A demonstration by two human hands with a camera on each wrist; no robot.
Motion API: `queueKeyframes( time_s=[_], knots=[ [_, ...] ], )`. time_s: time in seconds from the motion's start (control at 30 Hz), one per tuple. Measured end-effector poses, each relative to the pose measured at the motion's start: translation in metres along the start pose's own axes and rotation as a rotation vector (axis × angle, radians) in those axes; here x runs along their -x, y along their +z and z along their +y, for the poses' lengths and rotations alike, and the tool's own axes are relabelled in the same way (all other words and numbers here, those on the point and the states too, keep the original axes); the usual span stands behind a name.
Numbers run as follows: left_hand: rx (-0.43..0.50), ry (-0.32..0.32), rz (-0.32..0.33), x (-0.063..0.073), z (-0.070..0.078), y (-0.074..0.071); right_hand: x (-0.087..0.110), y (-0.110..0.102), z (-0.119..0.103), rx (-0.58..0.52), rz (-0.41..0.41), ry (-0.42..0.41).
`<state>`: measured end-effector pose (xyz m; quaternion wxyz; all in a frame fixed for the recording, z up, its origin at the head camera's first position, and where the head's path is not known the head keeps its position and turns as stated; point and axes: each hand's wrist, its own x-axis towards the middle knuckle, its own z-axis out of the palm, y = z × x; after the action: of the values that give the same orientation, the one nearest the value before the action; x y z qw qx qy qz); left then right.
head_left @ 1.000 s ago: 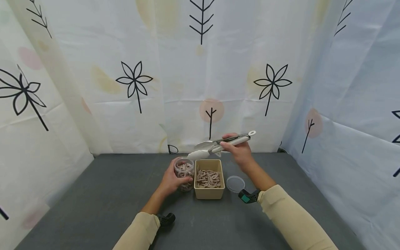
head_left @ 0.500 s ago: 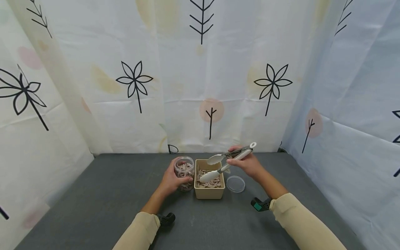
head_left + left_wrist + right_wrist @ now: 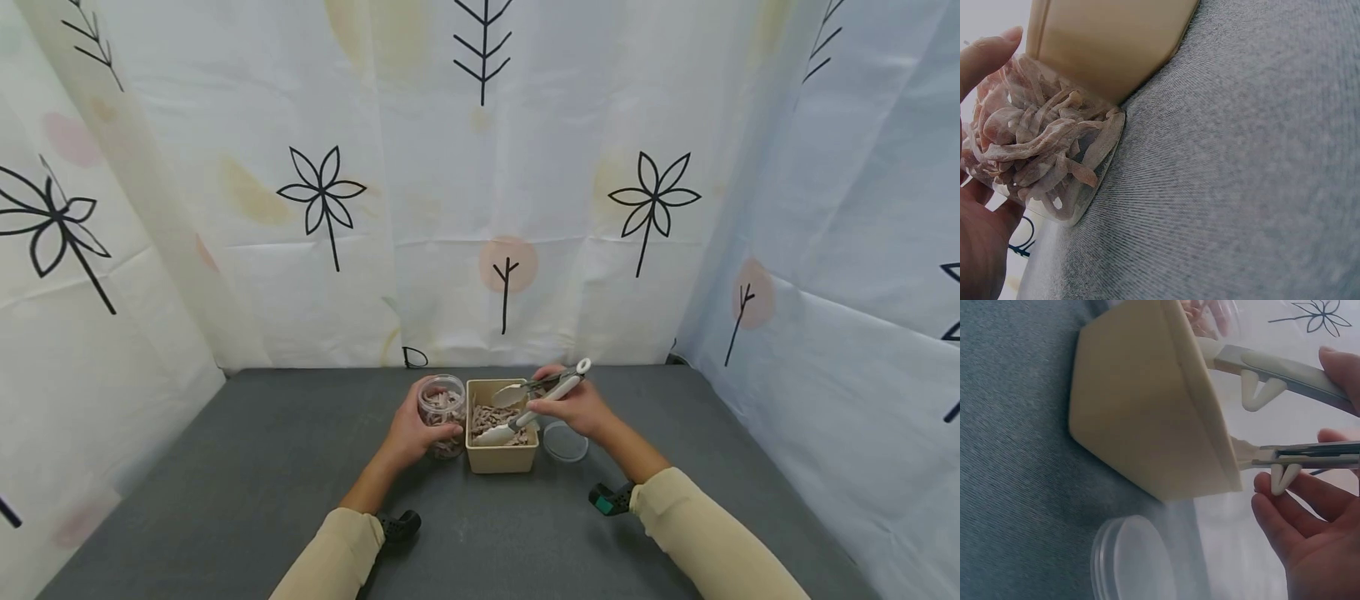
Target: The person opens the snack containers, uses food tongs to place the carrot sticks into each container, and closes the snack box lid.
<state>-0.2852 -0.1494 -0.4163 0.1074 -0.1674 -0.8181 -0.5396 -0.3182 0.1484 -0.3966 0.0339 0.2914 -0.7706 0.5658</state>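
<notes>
My left hand (image 3: pixel 414 427) grips a clear open jar (image 3: pixel 442 393) standing upright, packed with pale pinkish-brown, powdery-looking strips (image 3: pixel 1041 134). Against its right side is a beige rectangular bin (image 3: pixel 501 460) holding more such strips (image 3: pixel 489 417). My right hand (image 3: pixel 573 407) holds white-and-metal kitchen tongs (image 3: pixel 557 392) over the bin, thumb on one arm and fingers under the other. The tongs' arms are spread, and their white heads reach down inside the rim. In the right wrist view the bin wall (image 3: pixel 1141 406) hides the tips.
A round clear lid (image 3: pixel 566 442) lies on the dark grey table (image 3: pixel 262 467), right of the bin. White patterned cloth (image 3: pixel 420 208) hangs behind the table and along both sides.
My right hand has brought the tongs from over the jar rightward and down into the bin, and their arms have spread. My left hand stays on the jar.
</notes>
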Motion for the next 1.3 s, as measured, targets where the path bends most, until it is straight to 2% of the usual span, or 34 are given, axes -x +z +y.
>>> queueKeyframes(
  time_s=[0.07,0.27,0.33,0.53,0.7,0.87,0.9,0.97,1.1,1.2,1.3],
  knots=[
    [-0.003,-0.002,0.007,-0.002,-0.005,0.001,0.000,0.003,0.000,0.005,0.004,-0.001],
    [-0.014,0.003,0.040,-0.011,-0.037,0.007,0.002,0.006,-0.004,0.013,0.005,0.019],
    [-0.016,0.003,0.034,-0.011,-0.042,0.008,0.003,0.006,-0.008,0.015,0.009,0.030],
    [0.001,0.016,0.031,-0.011,-0.044,0.009,0.005,0.005,-0.030,0.020,-0.011,0.037],
    [-0.007,0.027,0.025,-0.011,-0.038,0.009,0.002,0.000,-0.025,0.022,-0.015,-0.006],
    [0.004,0.018,0.018,-0.011,-0.038,0.010,0.003,-0.001,-0.045,0.116,-0.028,-0.003],
    [0.004,0.021,0.020,-0.013,-0.043,0.010,0.003,-0.001,-0.049,0.133,-0.038,0.001],
    [0.000,0.025,0.021,-0.013,-0.044,0.010,0.000,-0.001,-0.046,0.140,-0.056,0.021],
    [-0.005,0.033,0.013,-0.014,-0.045,0.010,-0.006,-0.002,-0.022,0.087,-0.071,0.052],
    [0.001,0.034,0.023,-0.014,-0.045,0.008,-0.010,-0.001,-0.007,0.082,-0.052,0.060],
    [0.005,0.034,0.038,-0.014,-0.045,0.007,-0.010,0.003,-0.002,0.087,-0.013,0.055]
  ],
)
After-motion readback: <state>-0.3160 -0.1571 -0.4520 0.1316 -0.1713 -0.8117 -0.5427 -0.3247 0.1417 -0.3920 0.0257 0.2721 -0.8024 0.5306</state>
